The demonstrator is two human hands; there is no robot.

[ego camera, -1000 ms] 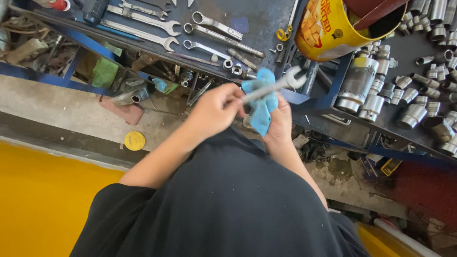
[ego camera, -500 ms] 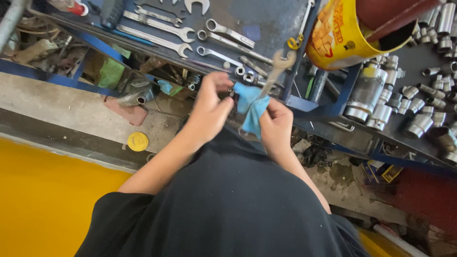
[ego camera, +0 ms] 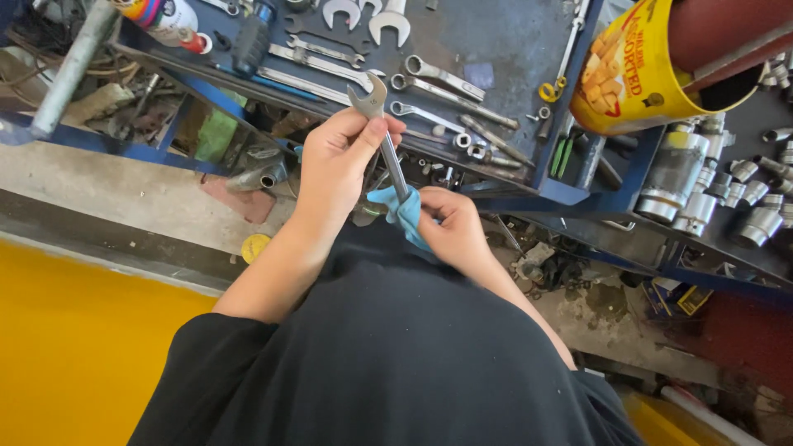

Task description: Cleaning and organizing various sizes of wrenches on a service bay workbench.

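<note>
— What takes up most of the view?

— The person's black shirt (ego camera: 388,355), filling the lower middle. To the side of the left hand's fingers lies a yellow floor strip (ego camera: 74,355). Beyond the fingers of both hands stands the dark blue surface (ego camera: 512,49), a tool tray with wrenches spread over it.

— And past the right hand's fingers?

— A big yellow tin (ego camera: 636,74), tilted on its side with its mouth facing away from the hands, well apart from them. Below it sit a metal cylinder (ego camera: 673,177) and a cluster of sockets (ego camera: 747,206) on a darker shelf.

— Now the hands themselves.

— The left hand (ego camera: 334,161) has its fingers (ego camera: 372,136) closed around the upper part of an open-ended wrench (ego camera: 382,136), just under the head. The right hand (ego camera: 450,231) has its fingers (ego camera: 442,206) curled shut on a light blue cloth (ego camera: 401,211), and the cloth wraps the lower end of the wrench shaft.

— So where is the wrench?

— Held in the air between the two hands, nearly upright with a slight tilt, its open head sticking out above the left thumb, in front of the edge of the surface. Its lower end is hidden in the cloth.

— Anything small nearby?

— Beyond the left fingers, several loose wrenches (ego camera: 429,76) lie flat on the surface. Farther towards the right side, a small yellow ring (ego camera: 548,91) rests by the tray's edge. Below the left forearm a little yellow cap (ego camera: 254,246) lies on the concrete floor.
</note>
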